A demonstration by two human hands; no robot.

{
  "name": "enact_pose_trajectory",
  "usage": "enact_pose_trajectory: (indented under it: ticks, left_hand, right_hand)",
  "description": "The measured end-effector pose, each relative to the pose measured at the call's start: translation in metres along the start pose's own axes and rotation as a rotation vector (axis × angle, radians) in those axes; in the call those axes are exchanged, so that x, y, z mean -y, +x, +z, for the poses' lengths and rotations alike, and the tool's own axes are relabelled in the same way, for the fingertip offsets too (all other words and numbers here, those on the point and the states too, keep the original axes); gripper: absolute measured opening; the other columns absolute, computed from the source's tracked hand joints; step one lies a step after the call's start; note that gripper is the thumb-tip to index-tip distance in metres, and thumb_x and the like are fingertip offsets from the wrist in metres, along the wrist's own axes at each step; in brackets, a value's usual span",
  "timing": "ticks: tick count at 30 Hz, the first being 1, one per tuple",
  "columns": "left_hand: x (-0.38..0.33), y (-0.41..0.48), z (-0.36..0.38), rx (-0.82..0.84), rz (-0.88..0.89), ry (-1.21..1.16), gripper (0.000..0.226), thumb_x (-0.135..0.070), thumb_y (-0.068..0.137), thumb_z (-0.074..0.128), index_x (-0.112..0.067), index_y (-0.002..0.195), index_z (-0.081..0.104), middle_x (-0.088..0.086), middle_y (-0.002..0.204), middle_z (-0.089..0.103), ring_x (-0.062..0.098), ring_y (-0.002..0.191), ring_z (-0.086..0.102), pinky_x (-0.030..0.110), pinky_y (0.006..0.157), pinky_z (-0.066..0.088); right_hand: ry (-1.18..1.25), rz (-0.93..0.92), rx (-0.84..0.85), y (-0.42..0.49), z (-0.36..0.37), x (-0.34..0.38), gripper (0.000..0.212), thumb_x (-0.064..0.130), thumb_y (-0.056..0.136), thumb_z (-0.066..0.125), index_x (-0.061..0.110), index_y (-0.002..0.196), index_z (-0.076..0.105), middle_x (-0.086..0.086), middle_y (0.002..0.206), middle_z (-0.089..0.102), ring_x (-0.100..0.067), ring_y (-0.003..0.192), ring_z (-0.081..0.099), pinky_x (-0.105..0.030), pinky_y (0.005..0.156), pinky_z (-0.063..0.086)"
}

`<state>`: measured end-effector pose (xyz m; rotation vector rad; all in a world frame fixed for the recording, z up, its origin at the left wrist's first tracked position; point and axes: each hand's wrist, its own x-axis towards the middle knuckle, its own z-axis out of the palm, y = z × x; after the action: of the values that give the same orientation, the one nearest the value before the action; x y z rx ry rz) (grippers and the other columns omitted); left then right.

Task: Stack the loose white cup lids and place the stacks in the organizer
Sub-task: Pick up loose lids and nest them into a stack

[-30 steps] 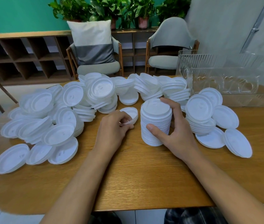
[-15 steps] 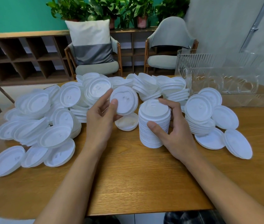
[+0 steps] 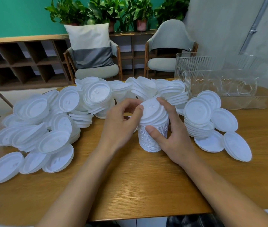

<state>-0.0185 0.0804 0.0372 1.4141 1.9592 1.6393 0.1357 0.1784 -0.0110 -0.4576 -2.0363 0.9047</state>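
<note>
The left hand (image 3: 121, 125) hides part of the lid stack (image 3: 144, 143) and pinches the tilted top lid (image 3: 153, 110); the right hand (image 3: 176, 140) grips the stack

Both forearms bare, reaching in from below. Left hand (image 3: 121, 123) fingers curled, pinching top lid (image 3: 153, 108). Right hand (image 3: 176, 138) wraps lid stack (image 3: 146, 144), thumb front.

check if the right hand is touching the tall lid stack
Touching. In the head view the right hand grips the tall lid stack: thumb on its near side, fingers curled round the far side.
</note>
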Motion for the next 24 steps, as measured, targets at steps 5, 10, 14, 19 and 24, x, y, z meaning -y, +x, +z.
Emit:
enact_pose_trajectory:
  ticks: [5, 10, 14, 19, 24]
  left_hand:
    - [-0.003, 0.006, -0.019, 0.330, 0.018, -0.191, 0.051, -0.013, 0.096, 0.060, -0.026, 0.145, 0.059, -0.011, 0.143, 0.063, 0.003, 0.139, 0.053, 0.026, 0.110, 0.048]
    - [-0.008, 0.010, -0.028, 0.340, 0.065, -0.115, 0.061, -0.008, 0.091, 0.079, -0.029, 0.144, 0.059, -0.009, 0.132, 0.070, 0.010, 0.130, 0.061, 0.041, 0.108, 0.052]
    - [-0.010, 0.008, -0.020, 0.165, 0.097, 0.084, 0.062, -0.052, 0.075, 0.088, -0.040, 0.132, 0.067, -0.015, 0.114, 0.068, 0.006, 0.104, 0.064, 0.024, 0.086, 0.053]
    - [-0.018, 0.003, -0.004, 0.075, 0.114, 0.262, 0.065, -0.079, 0.063, 0.074, -0.037, 0.113, 0.073, -0.017, 0.105, 0.063, -0.003, 0.095, 0.058, 0.019, 0.082, 0.046]
    - [-0.021, 0.001, 0.002, 0.049, 0.111, 0.281, 0.062, -0.076, 0.064, 0.077, -0.033, 0.109, 0.070, -0.016, 0.103, 0.060, 0.002, 0.099, 0.057, 0.019, 0.079, 0.042]
  right_hand:
    - [0.004, 0.018, 0.010, -0.001, 0.000, -0.002, 0.073, 0.058, 0.090, 0.068, 0.039, 0.154, 0.036, 0.021, 0.147, 0.048, -0.002, 0.138, 0.047, -0.027, 0.111, 0.044]
    - [0.022, 0.021, -0.006, -0.001, -0.001, 0.000, 0.078, 0.058, 0.089, 0.069, 0.042, 0.156, 0.032, 0.018, 0.152, 0.045, -0.004, 0.142, 0.045, -0.031, 0.114, 0.044]
    - [0.060, 0.018, -0.009, -0.002, -0.002, 0.004, 0.084, 0.057, 0.086, 0.073, 0.055, 0.154, 0.024, 0.020, 0.156, 0.044, -0.004, 0.143, 0.045, -0.032, 0.114, 0.045]
    - [0.098, 0.022, -0.002, -0.002, -0.002, 0.005, 0.087, 0.049, 0.087, 0.080, 0.052, 0.155, 0.026, 0.020, 0.149, 0.050, -0.003, 0.136, 0.052, -0.019, 0.106, 0.047]
    - [0.057, 0.027, 0.000, -0.003, -0.002, 0.002, 0.087, 0.055, 0.085, 0.076, 0.041, 0.159, 0.033, 0.015, 0.147, 0.054, -0.008, 0.135, 0.054, -0.029, 0.107, 0.051]
